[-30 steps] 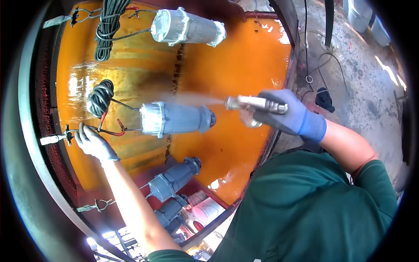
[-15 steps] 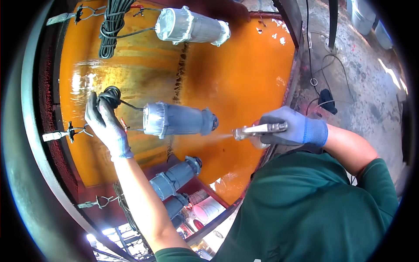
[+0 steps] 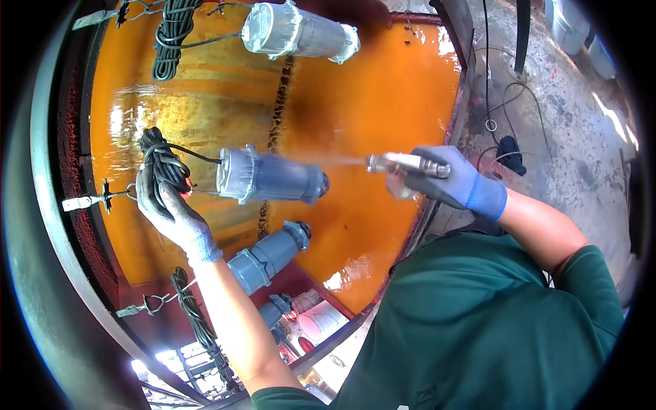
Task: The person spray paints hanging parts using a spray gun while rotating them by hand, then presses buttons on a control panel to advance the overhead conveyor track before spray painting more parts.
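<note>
Left hand (image 3: 171, 212): closed on the black cable coil (image 3: 162, 167), left of centre, arm raised.
Right hand (image 3: 444, 181): clamped on the spray gun (image 3: 403, 164), aimed at the grey pump (image 3: 270, 178).

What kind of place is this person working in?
Probably an industrial paint-spray booth or workshop. The right hand aims a spray gun at a grey cylindrical housing hung on a hook, more housings hang above and below, and the orange backdrop wall is glossy and streaked with wet coating.

No packages, labels, signs or screens visible.
</note>
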{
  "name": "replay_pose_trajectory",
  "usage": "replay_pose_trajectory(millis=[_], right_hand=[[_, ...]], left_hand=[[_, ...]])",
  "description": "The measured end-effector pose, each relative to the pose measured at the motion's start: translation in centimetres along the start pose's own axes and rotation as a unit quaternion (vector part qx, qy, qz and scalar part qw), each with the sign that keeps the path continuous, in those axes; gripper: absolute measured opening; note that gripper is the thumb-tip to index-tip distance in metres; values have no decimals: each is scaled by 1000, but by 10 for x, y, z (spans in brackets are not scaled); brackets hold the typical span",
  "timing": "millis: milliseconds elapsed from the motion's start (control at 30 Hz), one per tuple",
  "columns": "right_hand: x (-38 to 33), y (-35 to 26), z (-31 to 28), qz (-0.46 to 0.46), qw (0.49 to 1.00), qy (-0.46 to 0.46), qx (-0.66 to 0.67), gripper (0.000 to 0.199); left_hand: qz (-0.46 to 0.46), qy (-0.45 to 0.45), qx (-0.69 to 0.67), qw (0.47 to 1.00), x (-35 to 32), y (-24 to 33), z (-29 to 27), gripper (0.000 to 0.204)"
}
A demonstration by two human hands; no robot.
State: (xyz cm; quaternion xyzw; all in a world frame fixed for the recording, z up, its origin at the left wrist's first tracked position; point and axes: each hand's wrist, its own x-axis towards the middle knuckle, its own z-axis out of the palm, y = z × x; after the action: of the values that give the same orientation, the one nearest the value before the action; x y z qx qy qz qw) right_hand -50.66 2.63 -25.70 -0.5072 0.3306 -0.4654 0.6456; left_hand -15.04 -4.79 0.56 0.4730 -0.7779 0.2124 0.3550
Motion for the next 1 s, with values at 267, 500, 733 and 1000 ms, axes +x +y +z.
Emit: replay_pose_trajectory(millis=[267, 500, 733, 1000], right_hand=[[-7, 20, 6, -24, 997, -21, -72, 19], [-15, 41, 2, -15, 993, -76, -89, 24], [-11, 56, 0, 48, 994, -9, -98, 24], [-7, 56, -2, 81, 992, 28, -94, 22]], left_hand=[[-34, 40, -11, 999, -19, -2, -6, 47], [-74, 51, -65, 994, -30, 5, -14, 47], [-131, 66, -68, 987, -39, 4, -20, 51], [-111, 78, -38, 990, -54, 2, -40, 56]])
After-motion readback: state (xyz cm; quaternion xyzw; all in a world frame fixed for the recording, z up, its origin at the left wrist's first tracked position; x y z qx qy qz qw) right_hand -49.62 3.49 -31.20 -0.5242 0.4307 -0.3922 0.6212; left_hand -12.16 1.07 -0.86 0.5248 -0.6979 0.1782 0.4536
